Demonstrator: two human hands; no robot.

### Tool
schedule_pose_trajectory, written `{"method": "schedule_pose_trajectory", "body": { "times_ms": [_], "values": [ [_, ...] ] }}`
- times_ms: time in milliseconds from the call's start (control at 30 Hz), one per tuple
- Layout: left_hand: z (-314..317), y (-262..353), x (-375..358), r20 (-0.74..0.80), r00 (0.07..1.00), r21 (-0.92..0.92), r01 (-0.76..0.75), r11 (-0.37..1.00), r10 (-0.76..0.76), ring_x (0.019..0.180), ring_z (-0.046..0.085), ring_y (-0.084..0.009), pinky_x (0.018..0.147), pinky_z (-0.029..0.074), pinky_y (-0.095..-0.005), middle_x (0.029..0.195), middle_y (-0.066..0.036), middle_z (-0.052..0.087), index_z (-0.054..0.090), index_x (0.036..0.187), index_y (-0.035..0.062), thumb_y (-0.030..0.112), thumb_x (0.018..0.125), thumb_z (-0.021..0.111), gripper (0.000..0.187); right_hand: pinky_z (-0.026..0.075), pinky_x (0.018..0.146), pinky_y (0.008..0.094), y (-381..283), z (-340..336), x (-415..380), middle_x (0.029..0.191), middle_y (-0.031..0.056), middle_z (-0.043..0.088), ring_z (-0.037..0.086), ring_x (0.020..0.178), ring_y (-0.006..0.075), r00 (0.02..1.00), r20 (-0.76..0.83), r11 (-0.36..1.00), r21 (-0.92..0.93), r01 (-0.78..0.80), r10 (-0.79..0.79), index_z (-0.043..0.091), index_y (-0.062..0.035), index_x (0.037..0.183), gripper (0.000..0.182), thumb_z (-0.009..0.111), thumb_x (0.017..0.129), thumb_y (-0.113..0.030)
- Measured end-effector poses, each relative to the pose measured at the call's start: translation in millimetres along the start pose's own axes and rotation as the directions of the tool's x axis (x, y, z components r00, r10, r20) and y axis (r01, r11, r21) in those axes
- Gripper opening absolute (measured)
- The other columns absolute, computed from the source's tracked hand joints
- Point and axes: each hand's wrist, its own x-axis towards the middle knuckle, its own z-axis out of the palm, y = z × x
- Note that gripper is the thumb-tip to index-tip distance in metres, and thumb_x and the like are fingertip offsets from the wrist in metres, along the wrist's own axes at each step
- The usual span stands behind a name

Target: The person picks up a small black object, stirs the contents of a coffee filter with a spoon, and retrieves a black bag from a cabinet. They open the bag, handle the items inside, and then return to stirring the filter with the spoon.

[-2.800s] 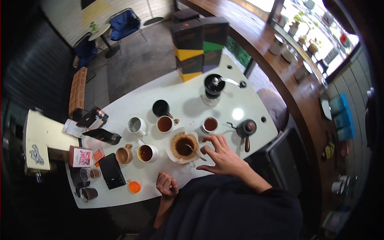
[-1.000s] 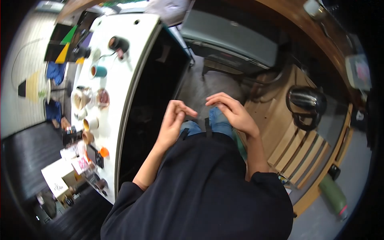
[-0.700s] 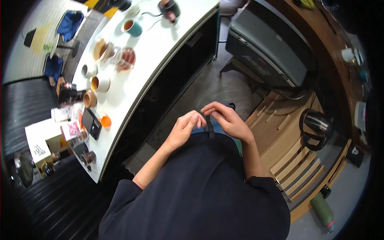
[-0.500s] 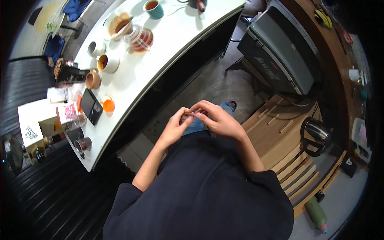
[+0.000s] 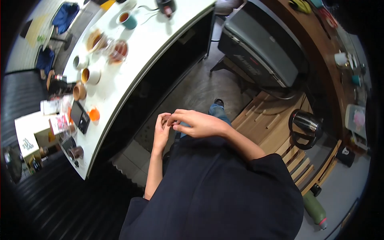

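Note:
In the head view, my left hand (image 5: 161, 134) is raised in front of my dark shirt, its fingers bent and partly covered by the other hand. My right hand (image 5: 196, 123) reaches across to it, and the fingertips of both hands meet or overlap. No object shows between them, though the fingertips are too small to make out fully. The white counter (image 5: 132, 68) lies beyond them to the left. On it stand a coffee dripper (image 5: 96, 41), a glass server (image 5: 118, 51) with reddish-brown liquid, a white cup (image 5: 91, 76) and a black scale (image 5: 80, 117).
A teal cup (image 5: 127, 20) and brown cup (image 5: 79, 92) stand on the counter, near an orange item (image 5: 94, 115). At right are a dark grey case (image 5: 260, 44), a slatted wooden bench (image 5: 266, 114), a black kettle (image 5: 307, 127) and a green bottle (image 5: 315, 209).
Both hands have moved left, and my right forearm now reaches further across my body. The view has shifted, so the counter and case appear further left.

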Motion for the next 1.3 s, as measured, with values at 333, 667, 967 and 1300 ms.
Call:
{"method": "schedule_pose_trajectory", "body": {
  "times_ms": [333, 667, 967, 1300],
  "values": [
    [50, -23, 130, 0.059, 0.960, 0.375, 0.232, 0.897, -0.273, 0.091, 0.069, -0.0113, 0.078, 0.051, -0.0242, 0.106, -0.002, 0.068, 0.065, 0.118, 0.0054, 0.026, 0.107, 0.063, 0.024, 0.051, 0.097, 0.0412, 87, -51, -102, 0.116, 0.0127, 0.065, 0.066, 0.109, 0.0290, 0.975, -0.215, 0.974, 0.226, -0.005, 0.055, 0.065, -0.0060, 0.125, 0.026, 0.055, 0.107, -0.023],
    [5, -137, 469, -0.032, 0.977, 0.615, 0.187, 0.766, -0.213, 0.088, 0.065, -0.0136, 0.075, 0.051, -0.0308, 0.104, -0.002, 0.070, 0.065, 0.125, 0.0091, 0.032, 0.098, 0.072, 0.036, 0.052, 0.090, 0.0304, 278, 2, -94, 0.111, 0.0073, 0.066, 0.065, 0.099, 0.0158, 0.608, -0.650, 0.791, 0.610, 0.057, 0.457, 0.065, -0.0029, 0.118, 0.018, 0.056, 0.107, -0.014],
    [9, -176, 610, -0.222, 0.917, 0.320, 0.391, 0.863, -0.333, 0.126, 0.058, -0.0279, 0.103, 0.051, -0.0427, 0.149, -0.014, 0.051, 0.051, 0.151, 0.0128, 0.044, 0.095, 0.074, 0.068, 0.052, 0.078, 0.0266, 390, 82, -50, 0.107, 0.0046, 0.067, 0.067, 0.090, 0.0124, 0.450, -0.474, 0.462, 0.875, 0.145, 0.757, 0.065, -0.0060, 0.123, 0.024, 0.057, 0.109, -0.023],
    [12, -224, 693, -0.408, 0.880, 0.201, 0.345, 0.917, -0.242, 0.125, 0.056, -0.0239, 0.107, 0.049, -0.0363, 0.140, -0.013, 0.052, 0.042, 0.157, 0.0123, 0.055, 0.090, 0.077, 0.086, 0.050, 0.071, 0.0261, 568, 88, -12, 0.102, 0.0017, 0.067, 0.065, 0.084, 0.0099, 0.464, -0.474, 0.540, 0.842, -0.010, 0.748, 0.067, -0.0097, 0.118, 0.019, 0.056, 0.106, -0.019]
  ]
}}
